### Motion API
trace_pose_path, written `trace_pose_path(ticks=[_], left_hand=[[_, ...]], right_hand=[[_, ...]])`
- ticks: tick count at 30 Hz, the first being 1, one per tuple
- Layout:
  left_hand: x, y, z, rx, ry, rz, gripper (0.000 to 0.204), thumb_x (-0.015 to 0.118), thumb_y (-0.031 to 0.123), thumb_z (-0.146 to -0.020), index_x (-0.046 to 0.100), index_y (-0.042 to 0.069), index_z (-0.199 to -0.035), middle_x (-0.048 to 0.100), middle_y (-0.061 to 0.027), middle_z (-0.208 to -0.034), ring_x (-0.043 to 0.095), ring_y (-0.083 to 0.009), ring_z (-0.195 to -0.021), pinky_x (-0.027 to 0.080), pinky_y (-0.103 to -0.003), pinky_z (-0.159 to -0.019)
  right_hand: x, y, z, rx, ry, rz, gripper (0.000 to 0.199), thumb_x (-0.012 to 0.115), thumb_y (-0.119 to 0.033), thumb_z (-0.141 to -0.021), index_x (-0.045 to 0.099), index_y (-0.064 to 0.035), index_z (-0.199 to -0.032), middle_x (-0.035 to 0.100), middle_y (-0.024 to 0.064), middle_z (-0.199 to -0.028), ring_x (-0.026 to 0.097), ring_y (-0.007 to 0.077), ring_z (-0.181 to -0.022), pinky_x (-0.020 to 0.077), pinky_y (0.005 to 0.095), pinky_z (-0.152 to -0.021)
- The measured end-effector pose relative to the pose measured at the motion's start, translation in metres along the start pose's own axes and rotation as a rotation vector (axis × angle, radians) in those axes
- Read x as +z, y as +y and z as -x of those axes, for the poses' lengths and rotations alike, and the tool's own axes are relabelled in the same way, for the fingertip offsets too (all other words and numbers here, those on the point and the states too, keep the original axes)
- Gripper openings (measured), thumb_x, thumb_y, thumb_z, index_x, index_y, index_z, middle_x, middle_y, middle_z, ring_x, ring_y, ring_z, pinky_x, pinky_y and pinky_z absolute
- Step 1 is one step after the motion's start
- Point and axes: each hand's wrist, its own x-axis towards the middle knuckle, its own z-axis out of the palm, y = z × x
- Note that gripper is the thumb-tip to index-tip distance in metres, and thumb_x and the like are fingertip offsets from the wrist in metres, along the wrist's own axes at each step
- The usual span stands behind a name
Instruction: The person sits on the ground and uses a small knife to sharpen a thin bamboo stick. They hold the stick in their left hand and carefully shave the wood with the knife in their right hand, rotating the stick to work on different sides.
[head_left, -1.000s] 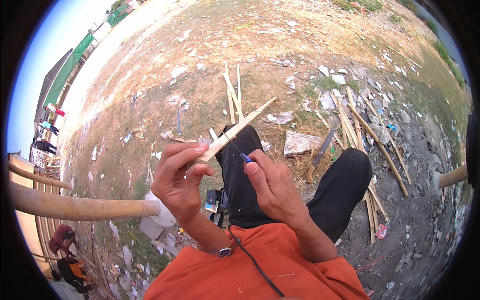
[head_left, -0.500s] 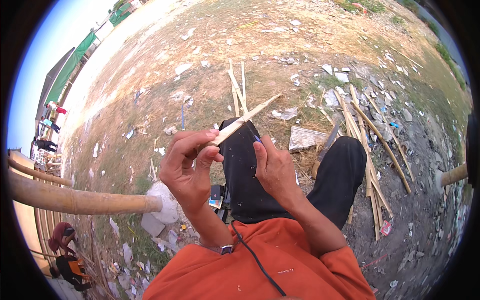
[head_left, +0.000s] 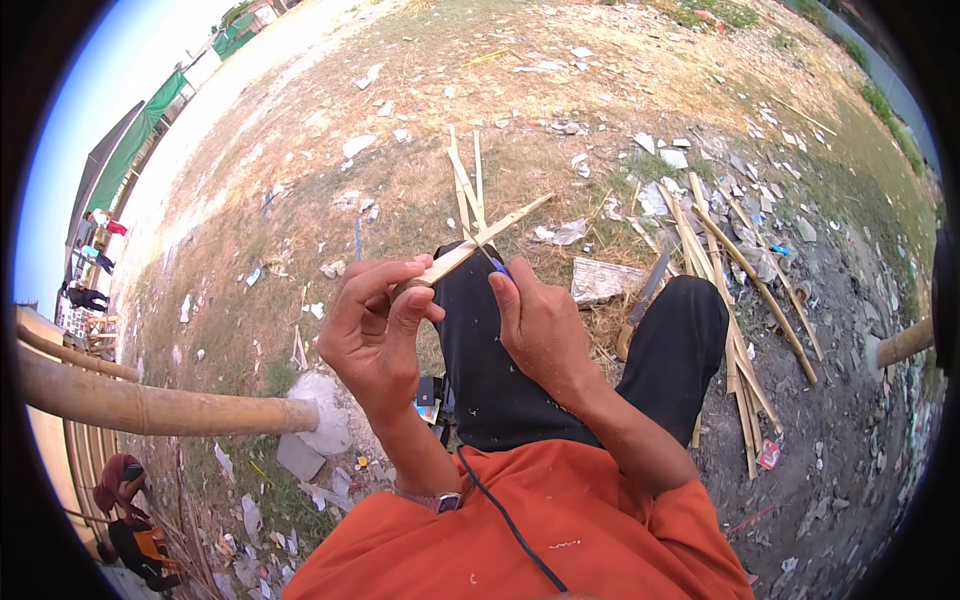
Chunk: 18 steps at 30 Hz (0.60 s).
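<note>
My left hand (head_left: 375, 325) pinches the near end of a pale, flat bamboo strip (head_left: 452, 260), which slants up and away to the right to a narrow tip. My right hand (head_left: 548, 328) is closed around a small blue-handled knife (head_left: 502, 268). Only a bit of its blue handle and a thin dark blade show; the blade meets the strip around its middle, above my black-trousered left knee (head_left: 465, 330). Just beyond that knee, several thin strips (head_left: 463, 190) lie on the ground, partly behind the held one.
Right of centre lie a whitish wood block (head_left: 603, 280) and a large knife (head_left: 653, 280) beside my right knee. Several long bamboo strips (head_left: 745, 400) spread further right. Thick bamboo poles (head_left: 170, 397) stand at both sides. Another person (head_left: 122, 485) bends at the lower left. Litter dots the ground.
My right hand and the small knife have shifted slightly up and left, closer against the strip. The left hand keeps its pinch; the whole view has moved slightly.
</note>
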Motion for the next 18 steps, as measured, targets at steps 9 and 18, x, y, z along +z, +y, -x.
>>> trace_pose_path(ticks=[9, 18], left_hand=[[0.003, 0.003, -0.004, -0.050, 0.097, 0.005, 0.019, 0.070, 0.006, -0.087, 0.064, -0.006, -0.100, 0.063, -0.0136, -0.095, 0.062, -0.0122, -0.065, 0.051, -0.022, -0.056], [0.012, 0.004, 0.001, -0.004, 0.010, 0.036, 0.019, 0.070, 0.005, -0.086, 0.064, -0.006, -0.100, 0.064, -0.0152, -0.097, 0.061, -0.0122, -0.065, 0.050, -0.022, -0.057]], right_hand=[[-0.003, -0.014, -0.008, 0.003, -0.041, 0.037, 0.030, 0.041, -0.032, -0.102, 0.048, -0.0051, -0.092, 0.057, 0.0192, -0.058, 0.059, 0.0417, -0.054, 0.0424, 0.0495, -0.046], [-0.022, -0.016, 0.008, -0.060, 0.003, -0.143, 0.024, 0.044, -0.027, -0.101, 0.049, -0.0041, -0.097, 0.059, 0.0195, -0.065, 0.059, 0.0402, -0.059, 0.0433, 0.0485, -0.050]])
